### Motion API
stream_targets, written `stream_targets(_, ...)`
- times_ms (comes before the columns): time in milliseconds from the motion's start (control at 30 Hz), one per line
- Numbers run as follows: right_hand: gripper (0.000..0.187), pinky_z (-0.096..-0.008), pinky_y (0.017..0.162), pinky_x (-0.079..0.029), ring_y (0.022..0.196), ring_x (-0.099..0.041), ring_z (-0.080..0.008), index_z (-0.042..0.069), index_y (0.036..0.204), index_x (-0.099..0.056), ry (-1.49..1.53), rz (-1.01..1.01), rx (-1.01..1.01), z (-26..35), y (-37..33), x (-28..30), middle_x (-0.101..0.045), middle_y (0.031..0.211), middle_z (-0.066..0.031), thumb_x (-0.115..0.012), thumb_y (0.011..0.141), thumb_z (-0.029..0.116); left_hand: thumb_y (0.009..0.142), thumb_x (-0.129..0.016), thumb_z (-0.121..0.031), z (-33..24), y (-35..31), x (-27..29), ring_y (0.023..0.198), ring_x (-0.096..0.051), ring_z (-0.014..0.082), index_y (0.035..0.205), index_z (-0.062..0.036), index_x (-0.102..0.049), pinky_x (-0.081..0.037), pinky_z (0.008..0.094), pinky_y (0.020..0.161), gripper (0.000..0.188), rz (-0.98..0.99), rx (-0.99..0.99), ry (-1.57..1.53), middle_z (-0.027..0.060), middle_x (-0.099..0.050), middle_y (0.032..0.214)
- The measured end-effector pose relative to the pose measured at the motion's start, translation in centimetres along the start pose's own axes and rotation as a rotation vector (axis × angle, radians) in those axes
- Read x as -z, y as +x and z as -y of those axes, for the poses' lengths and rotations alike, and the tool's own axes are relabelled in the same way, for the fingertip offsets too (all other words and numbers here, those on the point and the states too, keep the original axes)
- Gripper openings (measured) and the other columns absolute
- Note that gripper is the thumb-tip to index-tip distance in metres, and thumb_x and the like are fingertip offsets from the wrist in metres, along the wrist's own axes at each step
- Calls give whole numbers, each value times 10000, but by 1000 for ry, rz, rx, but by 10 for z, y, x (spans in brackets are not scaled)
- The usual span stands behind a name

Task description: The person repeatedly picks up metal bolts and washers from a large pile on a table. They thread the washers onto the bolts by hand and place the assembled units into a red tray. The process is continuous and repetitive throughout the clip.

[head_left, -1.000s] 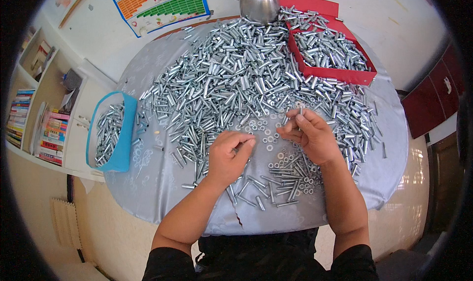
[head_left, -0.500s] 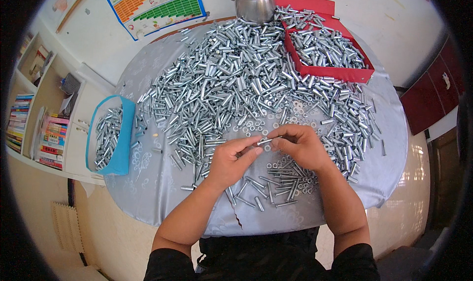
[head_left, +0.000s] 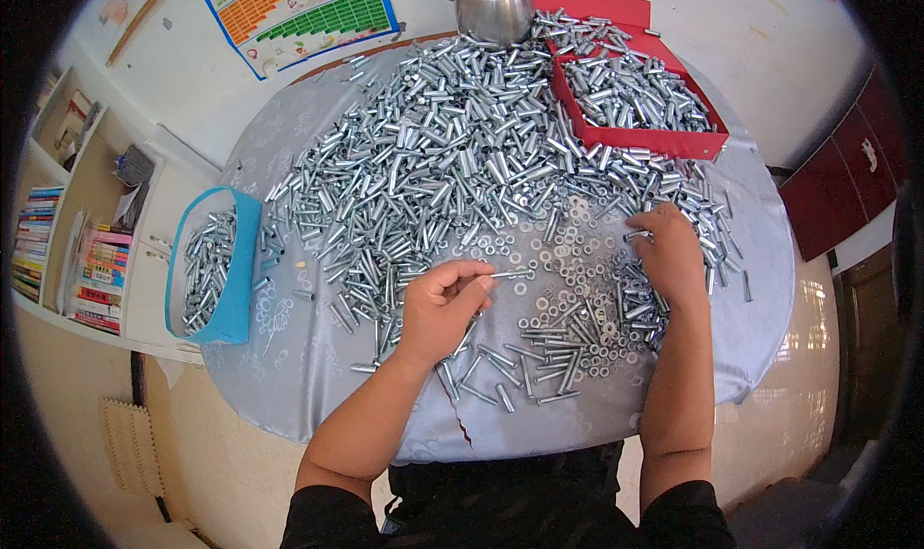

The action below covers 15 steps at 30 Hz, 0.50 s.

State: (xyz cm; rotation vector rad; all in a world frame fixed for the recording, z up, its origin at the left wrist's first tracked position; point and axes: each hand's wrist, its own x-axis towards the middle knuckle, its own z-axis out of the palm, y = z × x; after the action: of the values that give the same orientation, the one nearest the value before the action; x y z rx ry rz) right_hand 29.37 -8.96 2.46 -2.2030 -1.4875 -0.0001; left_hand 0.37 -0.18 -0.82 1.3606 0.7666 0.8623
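Between the thumb and fingers of my left hand is a thin metal bolt, its free end pointing right. My right hand is over the right side of the heap, its thumb and fingers bent and apart at the metal sleeves; whether a fingertip touches one is hard to see. Many shiny sleeves and bolts form the large heap. Flat washers are scattered between my hands. Closer to me lies a group of loose bolts, with more washers beside it.
A blue fabric bin holding metal parts stands at the left. At the back right is an open red box full of sleeves, next to a steel pot. The round table wears a grey cloth. A bookshelf stands left.
My right hand has left the bolt near my left hand and moved right, to the sleeves. My left hand has shifted slightly left, still pinching the bolt. More washers now show between the hands.
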Motion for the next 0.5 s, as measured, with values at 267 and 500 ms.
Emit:
stream_targets(267,224,-335,754,-507,860,-640,-193,23,1028,-671,710,116,-156,24,6,-7,-658,955,-99,-683,804,35,892,-619,-22,-2,1,3,689,-631,113,1045,23,-664,-516,236,632,166,-12,9,-6,102,-700,895)
stream_targets(500,184,-305,778,-560,847,-673,-186,-36,1087,-609,1402,330,-184,55,-5,-29,-677,944,-118,-599,912,21,892,-625,-29,-6,1,2,680,-627,105,1057,25,-662,-514,233,624,177,-41,53,-34,105,-708,914)
